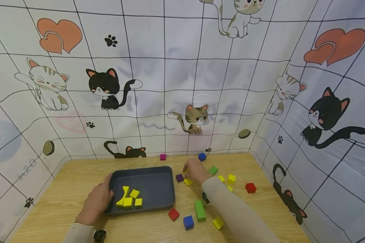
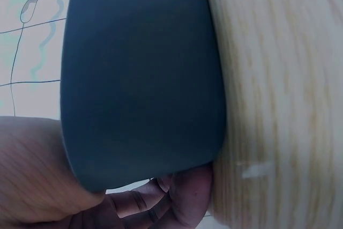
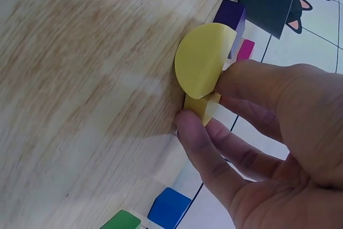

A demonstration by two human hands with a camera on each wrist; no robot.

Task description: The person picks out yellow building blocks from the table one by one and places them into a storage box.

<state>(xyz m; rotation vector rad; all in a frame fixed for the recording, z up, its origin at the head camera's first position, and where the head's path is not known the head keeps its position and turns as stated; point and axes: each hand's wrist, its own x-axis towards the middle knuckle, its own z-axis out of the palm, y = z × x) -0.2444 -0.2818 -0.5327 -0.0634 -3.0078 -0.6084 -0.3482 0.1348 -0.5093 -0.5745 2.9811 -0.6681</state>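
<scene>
Wooden surface (image 1: 79, 175): left hand (image 1: 98, 199) grips tray (image 1: 158, 199), right hand's fingers (image 3: 203, 132) pinching yellow half-round block (image 3: 202, 60); next probably lift it trayward

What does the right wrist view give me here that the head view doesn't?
Only the right wrist view shows the right hand pinching a small yellow block at the table, with a yellow half-round piece against it. Only the head view shows the left hand holding the dark tray, the yellow pieces inside it, and the scattered red, green and yellow blocks. Both show the purple block near the tray's corner, the blue block and the cat-print wall.
</scene>
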